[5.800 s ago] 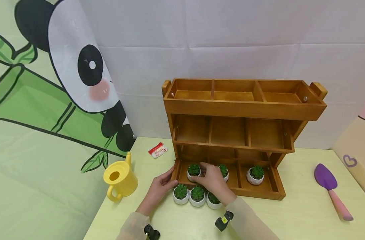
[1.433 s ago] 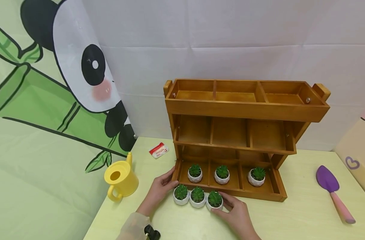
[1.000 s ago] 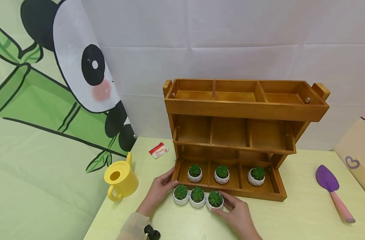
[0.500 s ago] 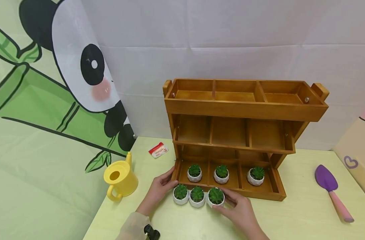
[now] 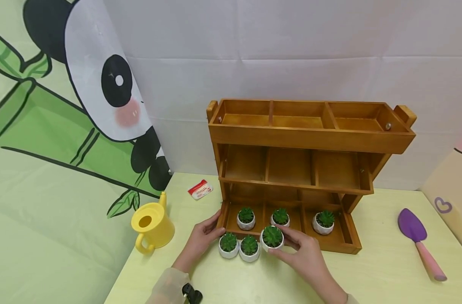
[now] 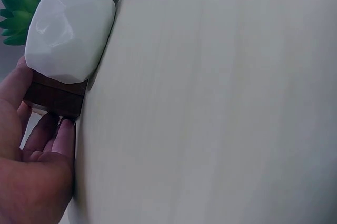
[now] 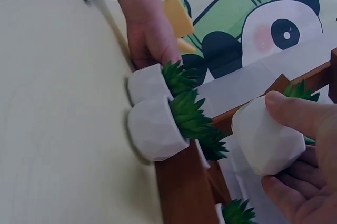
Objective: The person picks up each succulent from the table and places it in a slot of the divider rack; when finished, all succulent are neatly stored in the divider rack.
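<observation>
My right hand [image 5: 306,256] pinches the white pot of a small succulent [image 5: 272,237] between thumb and fingers, held above the bottom tray's front edge. In the right wrist view, the faceted pot [image 7: 266,134] is clear of the table. My left hand [image 5: 201,240] grips the front left corner of the three-tier wooden rack [image 5: 310,140], thumb in front and fingers along the side. The left wrist view shows its thumb and fingers [image 6: 64,139] about the dark wooden corner. Two potted succulents [image 5: 228,243] [image 5: 249,245] stand on the table before the rack. Three more, including this right one [image 5: 323,222], occupy the bottom tray's compartments.
A yellow watering can [image 5: 153,226] stands at the left. Behind it lies a small red and white packet [image 5: 200,189]. A purple trowel with a pink handle [image 5: 420,240] lies at the right. The rack's upper tiers hold no pots.
My right hand let go of the left pot in the bottom tray, took the rightmost front succulent and raised it off the table toward the rack. My left hand stays at the corner.
</observation>
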{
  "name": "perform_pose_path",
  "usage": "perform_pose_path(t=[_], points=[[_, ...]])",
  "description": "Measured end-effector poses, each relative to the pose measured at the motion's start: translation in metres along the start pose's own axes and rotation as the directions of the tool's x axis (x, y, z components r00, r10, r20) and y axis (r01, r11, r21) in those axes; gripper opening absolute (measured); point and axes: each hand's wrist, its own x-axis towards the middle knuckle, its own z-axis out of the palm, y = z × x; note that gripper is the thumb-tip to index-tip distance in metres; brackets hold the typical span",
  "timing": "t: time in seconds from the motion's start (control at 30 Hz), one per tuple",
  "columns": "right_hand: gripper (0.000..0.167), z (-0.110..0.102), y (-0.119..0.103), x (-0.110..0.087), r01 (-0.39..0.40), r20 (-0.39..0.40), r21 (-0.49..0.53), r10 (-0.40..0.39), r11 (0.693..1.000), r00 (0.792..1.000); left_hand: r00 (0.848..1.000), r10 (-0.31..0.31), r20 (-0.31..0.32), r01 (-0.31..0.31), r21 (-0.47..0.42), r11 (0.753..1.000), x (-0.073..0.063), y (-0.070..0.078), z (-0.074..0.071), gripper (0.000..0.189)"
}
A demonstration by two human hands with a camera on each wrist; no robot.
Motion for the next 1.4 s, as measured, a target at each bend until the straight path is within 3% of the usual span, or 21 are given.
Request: perform_pose_path(t=[0.3,0.63,1.0,1.4], points=[[0.061,-0.004,-0.029,0.019,0.179,0.027,-0.027,-0.179,0.983,0.984,1.0,-0.005,-0.007,0.005,-0.002,1.0,0.0,-0.001,-0.001,0.063],[0.06,-0.006,-0.064,0.039,0.289,0.027,-0.068,-0.288,0.955,0.957,1.0,-0.006,-0.002,0.006,-0.006,1.0,0.0,-0.001,0.0,0.063],[0.061,-0.011,-0.099,0.067,0.319,0.054,-0.04,-0.316,0.947,0.947,1.0,-0.015,-0.006,0.015,0.008,1.0,-0.002,0.002,0.0,0.063],[0.062,-0.01,-0.115,0.103,0.333,0.034,-0.045,-0.331,0.942,0.943,1.0,-0.021,-0.009,0.021,0.007,1.0,-0.004,0.002,0.0,0.064]])
